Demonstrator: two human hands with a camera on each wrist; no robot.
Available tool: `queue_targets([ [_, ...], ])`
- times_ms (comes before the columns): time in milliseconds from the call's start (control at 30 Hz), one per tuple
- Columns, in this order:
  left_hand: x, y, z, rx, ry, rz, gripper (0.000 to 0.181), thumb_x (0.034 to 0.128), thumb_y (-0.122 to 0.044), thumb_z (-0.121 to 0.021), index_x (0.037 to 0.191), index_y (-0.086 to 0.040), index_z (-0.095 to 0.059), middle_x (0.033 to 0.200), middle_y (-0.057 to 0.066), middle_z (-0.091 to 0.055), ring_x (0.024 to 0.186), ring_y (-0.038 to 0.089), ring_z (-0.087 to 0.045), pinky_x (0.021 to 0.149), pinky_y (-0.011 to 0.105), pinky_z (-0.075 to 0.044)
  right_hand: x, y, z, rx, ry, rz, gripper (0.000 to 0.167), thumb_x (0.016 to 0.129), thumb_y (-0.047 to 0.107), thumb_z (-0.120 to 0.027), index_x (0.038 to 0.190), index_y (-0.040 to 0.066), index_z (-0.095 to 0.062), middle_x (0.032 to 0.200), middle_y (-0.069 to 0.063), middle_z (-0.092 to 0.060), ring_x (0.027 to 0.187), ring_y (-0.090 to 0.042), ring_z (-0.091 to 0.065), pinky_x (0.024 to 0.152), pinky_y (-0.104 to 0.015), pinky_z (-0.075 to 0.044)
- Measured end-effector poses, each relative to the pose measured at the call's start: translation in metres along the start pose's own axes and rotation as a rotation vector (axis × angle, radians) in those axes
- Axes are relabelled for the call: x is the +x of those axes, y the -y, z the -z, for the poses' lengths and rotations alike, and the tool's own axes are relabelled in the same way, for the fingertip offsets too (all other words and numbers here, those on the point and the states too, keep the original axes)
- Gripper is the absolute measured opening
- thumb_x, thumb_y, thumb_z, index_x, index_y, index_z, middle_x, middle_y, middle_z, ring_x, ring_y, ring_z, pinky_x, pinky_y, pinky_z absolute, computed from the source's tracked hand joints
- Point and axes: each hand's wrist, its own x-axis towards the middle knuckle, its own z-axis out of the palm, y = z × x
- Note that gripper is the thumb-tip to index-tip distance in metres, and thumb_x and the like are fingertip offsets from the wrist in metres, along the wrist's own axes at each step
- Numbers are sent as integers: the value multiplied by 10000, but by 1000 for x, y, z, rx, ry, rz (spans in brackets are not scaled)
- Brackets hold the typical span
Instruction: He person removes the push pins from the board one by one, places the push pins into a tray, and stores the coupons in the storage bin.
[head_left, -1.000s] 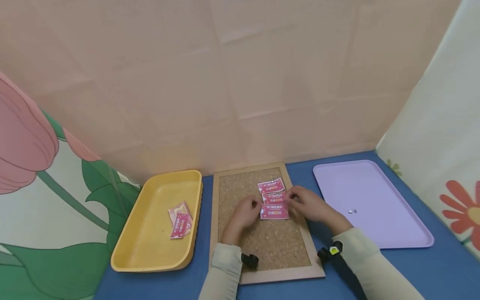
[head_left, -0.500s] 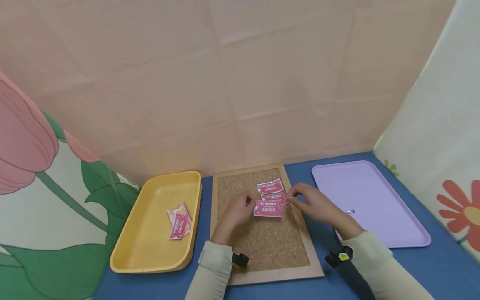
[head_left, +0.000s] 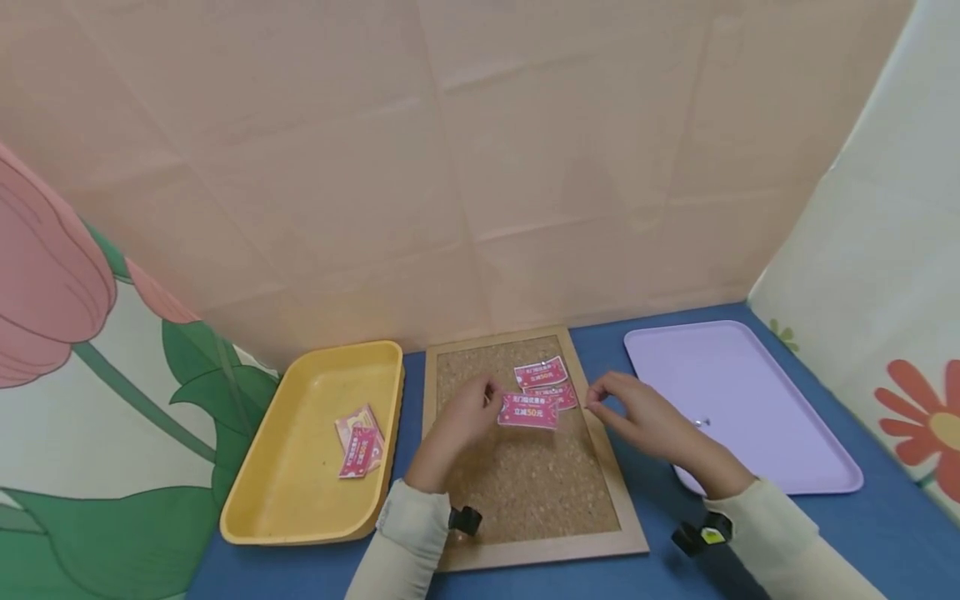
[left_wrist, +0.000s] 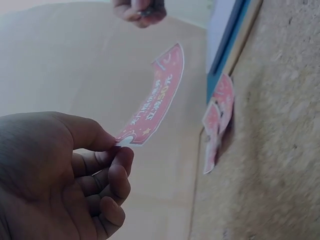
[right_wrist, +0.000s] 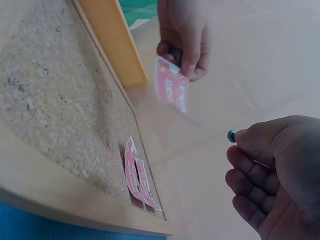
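Between thumb and finger, my left hand [head_left: 467,414] pinches the left end of a pink coupon [head_left: 528,411], which curves up off the board in the left wrist view [left_wrist: 161,95]. Two more pink coupons [head_left: 542,372] lie one above the other at the upper right of the framed cork board [head_left: 536,492]. My right hand [head_left: 645,417], over the board's right edge and apart from the coupon, pinches a small shiny pin [right_wrist: 232,136] between thumb and fingertip, as the right wrist view shows.
A yellow tray [head_left: 300,467] at the left holds a few printed papers [head_left: 360,451]. To the right lies a lilac tray [head_left: 750,400] with small metallic pins [head_left: 702,422] in it. Blue cloth covers the table [head_left: 525,583]; a beige sheet [head_left: 420,167] stands behind.
The held coupon has moved left and slightly up with my left hand, partly off the coupons beneath. My right hand has let go of its right end and moved away to the right.
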Motion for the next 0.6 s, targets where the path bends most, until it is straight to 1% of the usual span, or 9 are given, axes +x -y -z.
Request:
queue_targets([
  [133, -6, -5, 13, 28, -24, -29, 116, 999, -205, -529, 1009, -97, -572, 811, 9, -546, 687, 135, -521, 533, 269, -445, -6, 1, 5, -31, -6, 10, 57, 947, 203, -651, 974, 170, -613, 944, 84, -600, 932, -134, -588, 794, -426, -512],
  [300, -9, -5, 26, 55, -44, -61, 103, 1008, -209, -520, 1003, -110, -545, 780, 16, -535, 644, 130, -510, 506, 262, -428, -13, -1, 12, -56, -20, 20, 87, 919, 125, -679, 961, 167, -615, 924, 94, -598, 917, -127, -582, 784, -420, -513],
  [533, -14, -6, 41, 113, -89, -87, 106, 1000, -208, -544, 994, -106, -569, 766, -5, -537, 646, 129, -510, 518, 252, -429, -19, 2, 22, -81, -21, 30, 126, 909, 106, -683, 955, 187, -597, 930, 81, -597, 921, -179, -593, 787, -434, -502],
  [600, -16, -7, 44, 114, -96, -97, 105, 996, -206, -555, 996, -101, -569, 771, -8, -537, 651, 127, -511, 524, 251, -438, -20, 4, 25, -88, -27, 36, 128, 907, 103, -685, 953, 187, -600, 926, 89, -597, 918, -164, -587, 785, -430, -499],
])
